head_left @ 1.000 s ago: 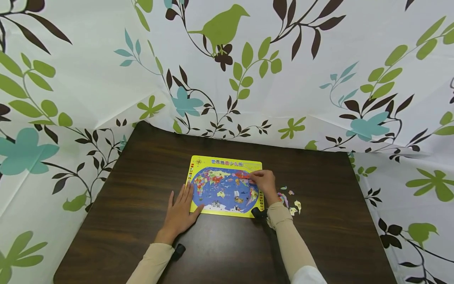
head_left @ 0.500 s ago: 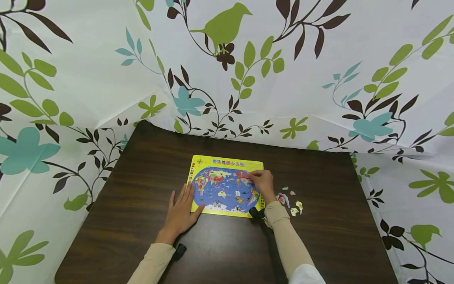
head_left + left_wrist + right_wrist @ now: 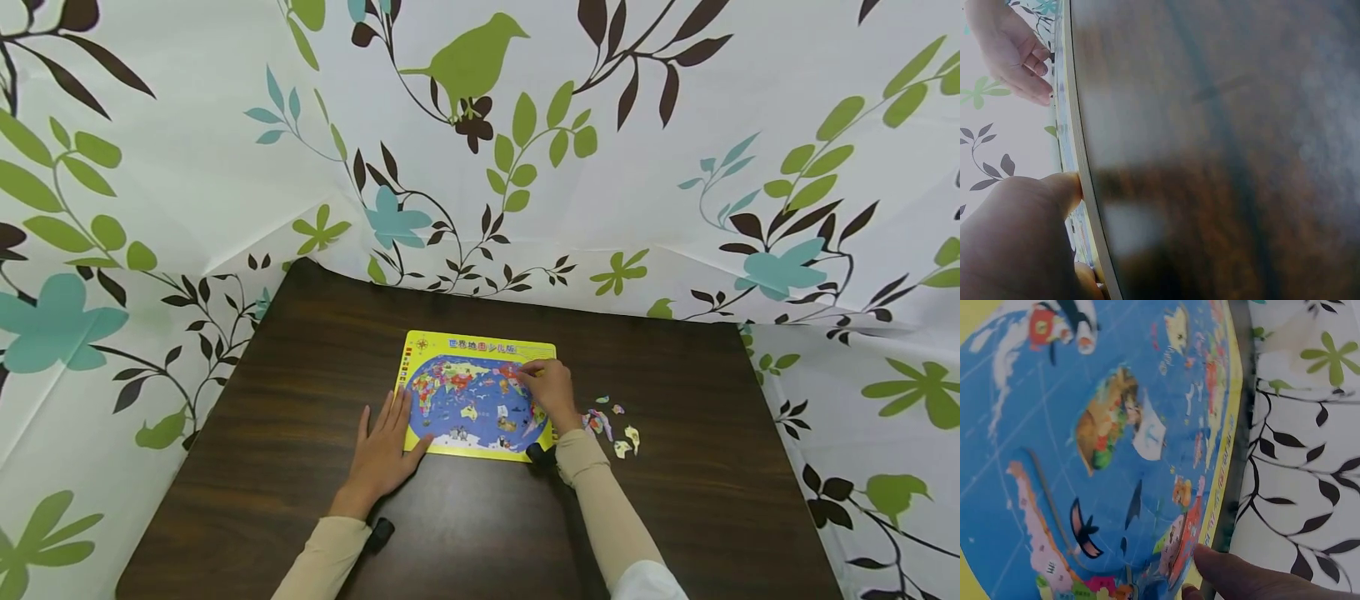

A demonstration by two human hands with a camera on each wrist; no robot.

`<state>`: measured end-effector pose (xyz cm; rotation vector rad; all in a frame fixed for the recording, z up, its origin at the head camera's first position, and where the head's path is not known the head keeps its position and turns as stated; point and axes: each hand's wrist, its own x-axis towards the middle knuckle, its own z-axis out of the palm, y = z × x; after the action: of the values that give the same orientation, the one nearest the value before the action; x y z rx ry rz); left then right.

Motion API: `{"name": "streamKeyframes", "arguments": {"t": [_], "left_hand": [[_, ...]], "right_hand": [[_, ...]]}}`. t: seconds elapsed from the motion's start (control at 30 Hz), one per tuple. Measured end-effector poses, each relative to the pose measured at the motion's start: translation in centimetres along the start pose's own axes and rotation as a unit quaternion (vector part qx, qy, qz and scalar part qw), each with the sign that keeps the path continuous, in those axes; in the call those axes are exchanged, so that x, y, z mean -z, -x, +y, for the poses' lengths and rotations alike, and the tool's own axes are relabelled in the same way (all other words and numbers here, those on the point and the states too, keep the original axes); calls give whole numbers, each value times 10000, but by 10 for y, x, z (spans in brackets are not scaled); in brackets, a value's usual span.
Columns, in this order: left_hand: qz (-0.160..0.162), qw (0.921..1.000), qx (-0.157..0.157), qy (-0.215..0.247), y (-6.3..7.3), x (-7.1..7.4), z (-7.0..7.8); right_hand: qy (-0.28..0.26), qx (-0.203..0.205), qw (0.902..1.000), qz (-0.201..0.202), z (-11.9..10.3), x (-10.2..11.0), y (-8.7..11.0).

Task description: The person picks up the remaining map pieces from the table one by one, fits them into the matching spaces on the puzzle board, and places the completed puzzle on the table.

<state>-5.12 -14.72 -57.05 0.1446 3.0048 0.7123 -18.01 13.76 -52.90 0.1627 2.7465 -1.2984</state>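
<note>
Nearest me, at the worktop's (image 3: 697,392) front, my two forearms reach in, both in beige sleeves (image 3: 322,554), with a bit of white cloth (image 3: 648,579) higher up the right one. A small black device (image 3: 378,533) sits at my left wrist, and another (image 3: 540,455) at my right.

My left grip (image 3: 381,454) holds nothing: the fingers lie straight along the left border of the world-map puzzle board (image 3: 542,350), and the thumb rests at its front left corner. The board lies flat, about midway between the worktop's left and right edges, its yellow border framing a blue ocean. Toward its front are printed penguins (image 3: 457,433); in the right wrist view a white sail (image 3: 1150,436) shows beside a brown island shape (image 3: 1107,419).

To the right of the board, toward the worktop's right edge, lies a loose cluster of small cut pieces, two pale yellow ones (image 3: 622,448) nearest me and purplish ones (image 3: 600,422) just behind.

Farther in, my right grip (image 3: 551,392) bends over the board's upper right part, fingertips touching a red map piece (image 3: 1186,540); whether they pinch it or only press on it, I cannot tell. Beyond the worktop's far edge hangs a white cloth patterned with leaves and a green bird (image 3: 476,58).
</note>
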Motion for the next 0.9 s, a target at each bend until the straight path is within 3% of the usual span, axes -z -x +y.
{"name": "streamKeyframes", "arguments": {"t": [0.17, 0.47, 0.7, 0.9], "left_hand": [[8, 10000, -8, 37, 2, 0, 1], [102, 9999, -91, 61, 2, 0, 1], [67, 9999, -91, 95, -1, 0, -1], [46, 9998, -151, 97, -3, 2, -2]], "right_hand": [[561, 248, 9981, -65, -2, -4, 2], [725, 516, 9960, 98, -4, -4, 6], [597, 703, 9948, 422, 5, 23, 12], [648, 596, 9937, 693, 28, 58, 23]]}}
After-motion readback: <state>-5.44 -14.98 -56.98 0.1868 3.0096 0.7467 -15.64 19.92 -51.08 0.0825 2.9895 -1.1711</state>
